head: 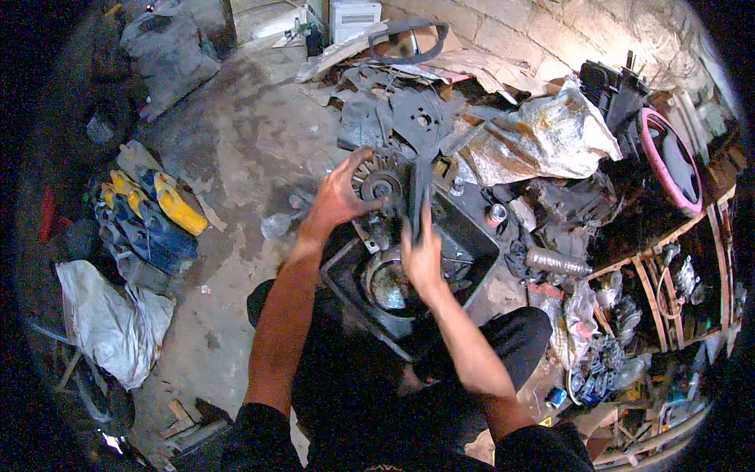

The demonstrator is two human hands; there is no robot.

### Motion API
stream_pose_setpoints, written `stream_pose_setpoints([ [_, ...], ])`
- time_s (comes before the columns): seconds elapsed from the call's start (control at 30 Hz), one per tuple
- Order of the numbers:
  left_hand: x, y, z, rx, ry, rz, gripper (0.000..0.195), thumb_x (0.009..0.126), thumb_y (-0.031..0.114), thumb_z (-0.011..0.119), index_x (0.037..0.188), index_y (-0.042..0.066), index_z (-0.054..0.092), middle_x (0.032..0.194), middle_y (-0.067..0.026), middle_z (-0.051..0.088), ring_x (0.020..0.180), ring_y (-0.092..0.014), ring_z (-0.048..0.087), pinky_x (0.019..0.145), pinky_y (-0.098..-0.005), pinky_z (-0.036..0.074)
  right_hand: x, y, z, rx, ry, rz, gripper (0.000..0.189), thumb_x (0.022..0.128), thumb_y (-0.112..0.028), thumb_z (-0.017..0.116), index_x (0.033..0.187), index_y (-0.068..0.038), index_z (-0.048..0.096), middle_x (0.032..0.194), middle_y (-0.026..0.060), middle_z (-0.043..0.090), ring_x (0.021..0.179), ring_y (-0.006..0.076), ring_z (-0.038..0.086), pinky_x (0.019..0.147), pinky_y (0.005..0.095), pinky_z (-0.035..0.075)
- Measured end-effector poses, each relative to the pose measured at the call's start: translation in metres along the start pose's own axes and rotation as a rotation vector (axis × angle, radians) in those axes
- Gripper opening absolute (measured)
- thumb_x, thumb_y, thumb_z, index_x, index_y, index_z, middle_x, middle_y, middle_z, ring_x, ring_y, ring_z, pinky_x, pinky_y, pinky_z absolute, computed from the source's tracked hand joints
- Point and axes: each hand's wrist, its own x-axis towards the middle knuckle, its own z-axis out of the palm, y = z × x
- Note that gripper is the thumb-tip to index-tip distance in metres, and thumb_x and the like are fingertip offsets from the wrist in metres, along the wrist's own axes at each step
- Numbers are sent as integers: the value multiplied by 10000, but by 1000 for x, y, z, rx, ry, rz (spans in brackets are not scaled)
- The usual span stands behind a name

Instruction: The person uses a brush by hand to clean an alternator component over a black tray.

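Both my hands are over a dark rectangular tray (pixel 483 236) on the floor. My left hand (pixel 345 192) grips the rim of a round, finned metal part (pixel 380 183) with a hub at its centre. My right hand (pixel 422 259) is closed around a dark, blurred long object (pixel 420 189), possibly a tool handle, just right of the finned part; its kind cannot be told. Beneath my hands, a metal bracket-like piece (pixel 373 233) lies over the tray's edge. In the tray sits a round metal pan or bowl (pixel 392 280). A flat dark plate with holes (pixel 422 121) lies beyond the finned part.
A silvery sack (pixel 542 141) and cardboard pieces (pixel 483 68) lie by the block wall. Right of the tray are a can (pixel 496 213), a plastic bottle (pixel 557 261) and a wooden rack (pixel 649 301). Yellow and blue objects (pixel 180 203) and a white sack (pixel 112 318) lie left.
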Motion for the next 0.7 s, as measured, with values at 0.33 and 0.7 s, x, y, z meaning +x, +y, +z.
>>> stream_pose_setpoints([
  [0.33, -7, 3, -4, 21, 14, 2, 816, 631, 222, 889, 1333, 44, 513, 1364, -195, 525, 1262, -347, 517, 1046, -405, 432, 7, -45, -56, 264, 58, 8, 656, 931, -60, 578, 1516, -94, 284, 1227, 282, 612, 1054, 240, 645, 855, 365, 513],
  [0.7, 3, 9, 3, 86, -59, -37, 839, 617, 208, 881, 1360, 96, 509, 1384, -195, 500, 1218, -366, 547, 1011, -433, 462, -88, 24, -28, -101, -37, 53, 692, 877, -122, 624, 1501, -131, 325, 1144, 264, 640, 986, 428, 650, 837, 480, 527],
])
